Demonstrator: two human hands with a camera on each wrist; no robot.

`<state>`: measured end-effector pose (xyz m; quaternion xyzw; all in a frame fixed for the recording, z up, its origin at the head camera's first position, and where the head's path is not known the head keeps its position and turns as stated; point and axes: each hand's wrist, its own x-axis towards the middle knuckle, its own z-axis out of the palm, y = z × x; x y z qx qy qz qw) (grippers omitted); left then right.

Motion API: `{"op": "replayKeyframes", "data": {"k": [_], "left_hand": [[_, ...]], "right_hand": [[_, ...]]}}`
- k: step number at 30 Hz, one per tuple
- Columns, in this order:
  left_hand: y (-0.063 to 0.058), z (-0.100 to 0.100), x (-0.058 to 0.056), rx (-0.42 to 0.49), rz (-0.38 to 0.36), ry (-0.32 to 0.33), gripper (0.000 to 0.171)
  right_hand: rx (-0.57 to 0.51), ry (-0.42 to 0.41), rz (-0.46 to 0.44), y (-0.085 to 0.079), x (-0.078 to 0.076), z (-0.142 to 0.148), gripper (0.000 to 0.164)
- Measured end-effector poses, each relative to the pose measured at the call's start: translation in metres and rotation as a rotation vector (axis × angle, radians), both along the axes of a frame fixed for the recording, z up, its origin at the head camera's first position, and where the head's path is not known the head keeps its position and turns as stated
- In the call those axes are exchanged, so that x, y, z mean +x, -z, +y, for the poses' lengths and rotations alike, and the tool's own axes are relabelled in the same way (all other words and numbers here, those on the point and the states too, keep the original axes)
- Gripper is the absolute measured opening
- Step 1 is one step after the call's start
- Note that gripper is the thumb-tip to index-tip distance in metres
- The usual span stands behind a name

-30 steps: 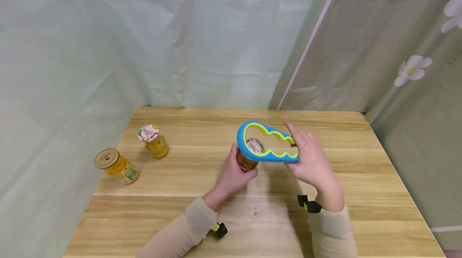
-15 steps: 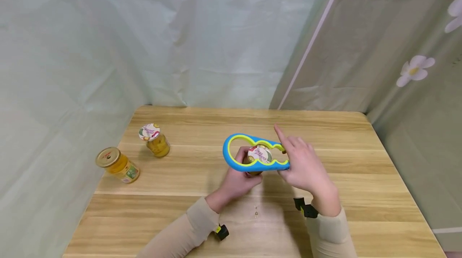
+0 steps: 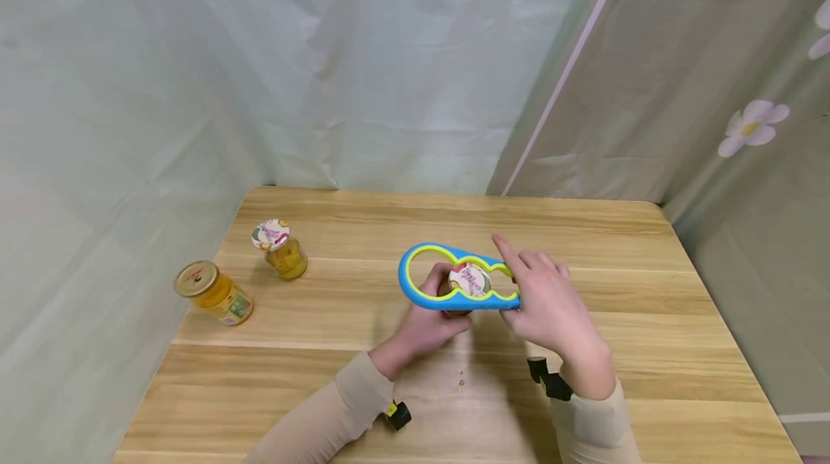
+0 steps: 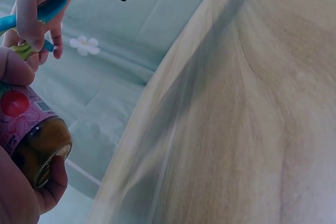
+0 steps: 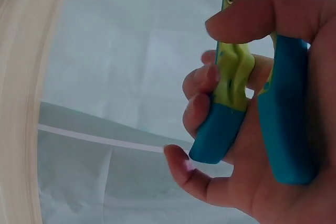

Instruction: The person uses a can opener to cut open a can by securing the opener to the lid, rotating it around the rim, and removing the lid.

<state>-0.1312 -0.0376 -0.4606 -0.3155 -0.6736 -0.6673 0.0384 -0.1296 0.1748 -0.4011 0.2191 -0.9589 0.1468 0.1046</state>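
Note:
My left hand (image 3: 423, 325) grips a small glass jar (image 4: 38, 142) with a pink label bearing a red fruit and dark pieces inside. Its printed white lid (image 3: 470, 281) faces up in the head view. Around that lid lies a blue and yellow-green jar opener (image 3: 465, 302) with scalloped inner edges, the lid sitting in its middle curve. The larger front loop extends to the left past the jar. My right hand (image 3: 552, 303) holds the opener by its two handle arms, fingers curled round one blue-tipped arm (image 5: 218, 129); the index finger points away in the head view.
At the left of the wooden table (image 3: 311, 392) stand a gold-lidded jar (image 3: 217, 298) of yellow contents and a smaller jar (image 3: 285, 258) with a printed lid. Small droplets or specks (image 3: 461, 382) lie near the front. Pale curtains (image 3: 415, 75) hang behind the table.
The opener has shifted left and slightly down, so the lid moved from its large loop into the middle curve. The right hand moved left with it; the held jar shifted slightly right.

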Motion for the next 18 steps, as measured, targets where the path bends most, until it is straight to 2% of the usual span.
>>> {"op": "replayKeyframes", "data": {"k": [4, 10, 18], "left_hand": [[-0.0044, -0.0004, 0.001, 0.033, -0.009, 0.037, 0.063], [-0.0023, -0.0019, -0.0009, 0.051, -0.038, 0.056, 0.065], [-0.0029, -0.0038, -0.0005, 0.034, -0.077, 0.081, 0.063]], "right_hand": [[-0.004, -0.013, 0.045, -0.0021, -0.0006, -0.0007, 0.086], [-0.045, -0.058, 0.116, -0.0014, -0.0019, -0.0014, 0.06], [-0.032, -0.038, 0.109, -0.0026, 0.0008, -0.0013, 0.056]]}}
